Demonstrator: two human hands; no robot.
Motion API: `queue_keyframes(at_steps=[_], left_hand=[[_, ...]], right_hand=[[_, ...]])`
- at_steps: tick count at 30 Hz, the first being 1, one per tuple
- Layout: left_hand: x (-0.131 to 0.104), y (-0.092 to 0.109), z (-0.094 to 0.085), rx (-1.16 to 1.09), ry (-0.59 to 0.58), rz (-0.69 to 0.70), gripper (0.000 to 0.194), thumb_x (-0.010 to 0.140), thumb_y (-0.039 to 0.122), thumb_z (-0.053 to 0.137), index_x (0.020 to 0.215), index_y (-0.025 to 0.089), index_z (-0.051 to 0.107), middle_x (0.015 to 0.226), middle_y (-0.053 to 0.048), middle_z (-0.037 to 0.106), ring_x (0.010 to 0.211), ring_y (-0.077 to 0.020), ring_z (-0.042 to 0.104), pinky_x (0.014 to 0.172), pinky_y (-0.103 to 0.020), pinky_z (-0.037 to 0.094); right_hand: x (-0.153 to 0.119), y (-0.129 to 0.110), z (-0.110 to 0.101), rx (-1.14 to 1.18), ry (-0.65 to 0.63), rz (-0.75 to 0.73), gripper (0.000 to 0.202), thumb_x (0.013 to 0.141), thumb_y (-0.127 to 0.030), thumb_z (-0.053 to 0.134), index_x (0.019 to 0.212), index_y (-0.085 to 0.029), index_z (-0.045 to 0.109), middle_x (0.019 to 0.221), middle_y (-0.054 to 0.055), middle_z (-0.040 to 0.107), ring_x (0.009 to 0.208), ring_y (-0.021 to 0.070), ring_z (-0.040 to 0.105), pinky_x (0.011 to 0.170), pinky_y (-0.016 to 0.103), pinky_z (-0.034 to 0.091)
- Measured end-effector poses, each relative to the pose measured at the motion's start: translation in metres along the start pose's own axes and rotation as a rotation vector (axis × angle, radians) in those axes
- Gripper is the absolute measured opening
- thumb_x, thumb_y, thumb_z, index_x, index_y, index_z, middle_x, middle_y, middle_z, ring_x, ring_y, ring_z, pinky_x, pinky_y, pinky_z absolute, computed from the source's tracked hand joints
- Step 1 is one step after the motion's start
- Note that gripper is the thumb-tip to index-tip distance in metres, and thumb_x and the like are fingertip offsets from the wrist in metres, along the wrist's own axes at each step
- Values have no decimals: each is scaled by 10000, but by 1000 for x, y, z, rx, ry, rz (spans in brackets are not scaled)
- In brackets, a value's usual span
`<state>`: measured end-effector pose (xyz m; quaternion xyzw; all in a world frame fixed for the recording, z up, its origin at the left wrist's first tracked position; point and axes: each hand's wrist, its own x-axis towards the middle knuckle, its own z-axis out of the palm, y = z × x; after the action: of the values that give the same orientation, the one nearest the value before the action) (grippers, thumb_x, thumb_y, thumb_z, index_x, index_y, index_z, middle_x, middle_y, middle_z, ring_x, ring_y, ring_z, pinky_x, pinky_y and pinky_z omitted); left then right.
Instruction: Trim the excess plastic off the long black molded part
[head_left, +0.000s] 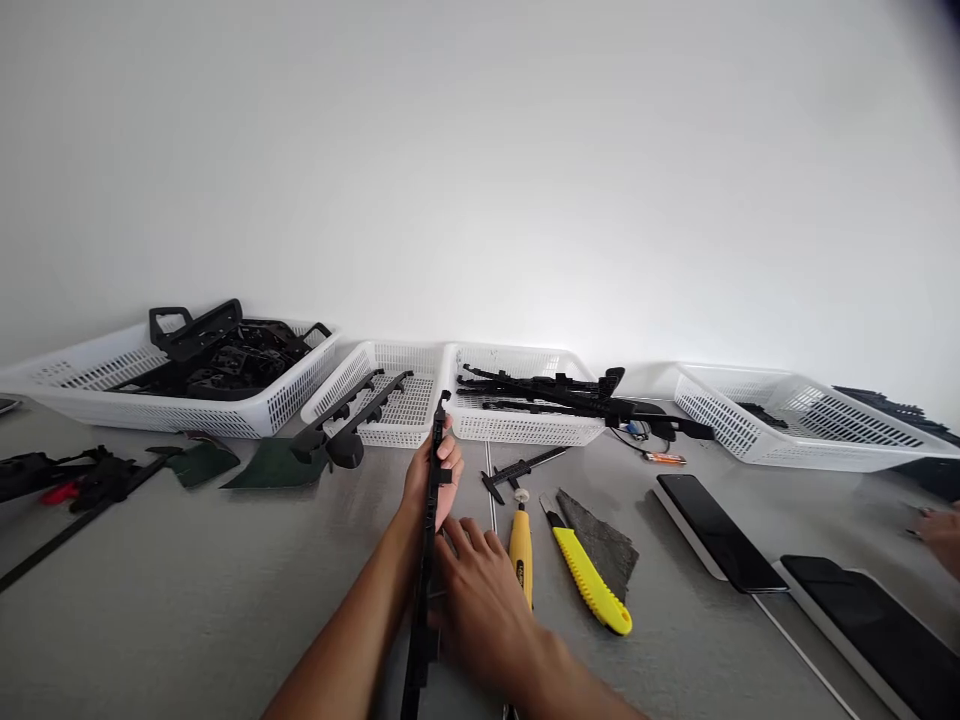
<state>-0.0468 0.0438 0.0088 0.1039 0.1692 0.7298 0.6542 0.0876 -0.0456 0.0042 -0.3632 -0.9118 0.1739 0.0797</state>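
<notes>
The left hand [433, 478] grips a long black plastic rail [427, 560], long axis running away from the body, while the right hand [480, 590] rests curled against its near half, beside the yellow-handled tool [520, 545]

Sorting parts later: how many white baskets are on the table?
4, in a row along the wall: far-left basket, two middle baskets, right basket. None looks hidden.
</notes>
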Motion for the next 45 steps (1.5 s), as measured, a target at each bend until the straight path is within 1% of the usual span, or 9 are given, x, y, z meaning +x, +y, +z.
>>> queue_keyframes(at_steps=[4,8,11,13,17,21,26,35,45], left_hand=[[3,2,-3,-10,-1,4,285,1113,120,411,1014,133,678,570,79,417,429,-64,373,409,-160,284],[3,-1,-4,8,-6,-9,238,1100,139,462,1008,133,681,567,85,404,427,-63,361,408,-164,271],[1,-8,-4,38,-15,-18,128,1067,185,579,1007,139,683,589,83,440,439,-57,370,414,-169,269],[0,-14,-6,62,-16,-31,88,1015,234,700,1009,148,684,595,87,458,444,-55,379,420,-175,274],[-2,-30,-12,117,0,-74,342,922,452,845,985,170,662,569,98,447,443,-57,379,429,-182,285],[-3,-46,-19,177,22,-97,542,844,668,846,987,193,627,534,117,394,435,-62,356,431,-183,274],[0,-55,-28,259,42,-136,551,750,596,933,920,218,570,522,130,396,417,-53,345,412,-178,239],[6,-54,-34,398,-28,-304,604,863,647,782,1251,199,666,505,94,494,368,-128,450,341,-207,301],[-9,-63,-25,608,-49,-278,823,874,768,710,1428,163,646,526,30,622,376,-187,572,364,-262,469]], right_hand=[[11,5,8,12,64,29,394,863,-152,682,1254,-203,676,1311,96,700,1175,316,635,1027,488,557],[10,38,-14,225,185,41,406,784,-22,574,1118,-221,690,1333,70,712,1193,248,668,1057,401,524],[9,77,-42,387,369,136,264,818,-120,588,1036,-226,694,1339,86,720,1213,267,665,1045,419,505],[8,102,-59,494,433,172,449,817,-212,600,1258,-249,678,1285,84,731,1173,279,670,963,417,524],[8,133,-76,727,485,93,593,848,-375,694,1424,-282,588,1449,99,642,1211,279,642,959,412,536],[12,147,-68,1071,458,105,461,897,-522,739,1261,-249,662,1460,129,626,1096,267,649,840,380,576],[15,162,-47,1367,455,147,427,876,-532,795,1175,-240,705,1316,113,665,1027,247,632,741,338,585],[21,169,-35,1196,505,245,526,925,-729,675,1068,-222,680,671,-7,618,525,171,557,505,307,467],[22,167,-34,1207,428,227,552,848,-717,784,1081,-228,674,753,-24,554,557,107,422,507,253,347]])
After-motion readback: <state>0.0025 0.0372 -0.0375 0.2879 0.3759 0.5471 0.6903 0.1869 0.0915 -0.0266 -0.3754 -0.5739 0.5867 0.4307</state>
